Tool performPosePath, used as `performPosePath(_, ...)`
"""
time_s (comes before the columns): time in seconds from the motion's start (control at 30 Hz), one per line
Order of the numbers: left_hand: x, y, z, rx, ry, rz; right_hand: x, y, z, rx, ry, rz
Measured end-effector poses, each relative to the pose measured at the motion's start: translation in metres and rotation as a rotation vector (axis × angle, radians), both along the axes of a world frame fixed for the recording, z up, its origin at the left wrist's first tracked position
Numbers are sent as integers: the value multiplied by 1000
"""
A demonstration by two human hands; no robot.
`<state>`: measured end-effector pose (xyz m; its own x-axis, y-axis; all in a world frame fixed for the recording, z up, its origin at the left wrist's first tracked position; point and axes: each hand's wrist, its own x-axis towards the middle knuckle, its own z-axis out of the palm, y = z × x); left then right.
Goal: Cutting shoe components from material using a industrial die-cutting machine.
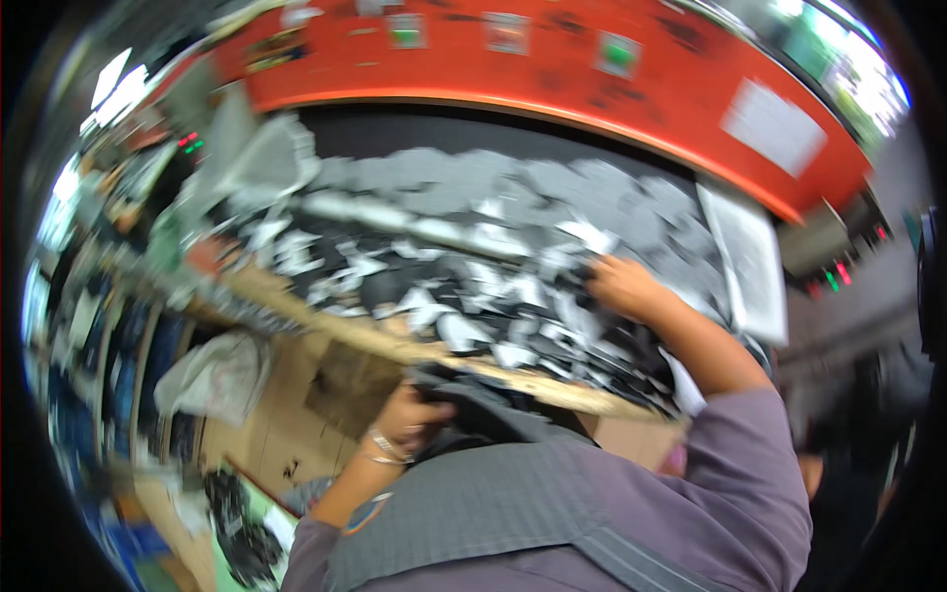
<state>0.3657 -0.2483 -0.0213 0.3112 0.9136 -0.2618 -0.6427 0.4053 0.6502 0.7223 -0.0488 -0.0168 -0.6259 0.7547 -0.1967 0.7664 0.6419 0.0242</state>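
Left hand point(409, 419): clamped on dark cloth point(485, 409), jutting from fingers toward two o'clock.
Right hand point(626, 288): at scraps point(464, 296), toward eight o'clock; too blurred to tell if pinching.

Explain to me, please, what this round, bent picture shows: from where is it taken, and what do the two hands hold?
There is no robot here, only a person's bare hands. A wide fisheye camera worn on the head looks down, so straight edges bend. The left hand holds dark, flat, flexible-looking pieces close to the body. The right hand is at a heap of irregular black and white scraps, which lie along a pale, wood-coloured table edge; blur hides whether it grips one. Beyond the heap lie flat grey pieces, in front of a long orange-red panel.
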Motion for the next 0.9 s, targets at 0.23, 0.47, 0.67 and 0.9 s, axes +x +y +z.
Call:
performPosePath(0.23, 17, -51, -23, 25, -279, 71, 62, -47, 19, 179, -133, 345)
performPosePath(0.47, 33, -46, 1, 368, 131, 190, -69, -87, 98, 12, 348, 251)
performPosePath(0.67, 29, -67, -7, 418, 441, 403, -210, -109, 105, -466, 518, 715)
performPosePath(0.9, 7, -180, -58, -94, -177, 1334, -283, -3, -12, -109, 567, 428)
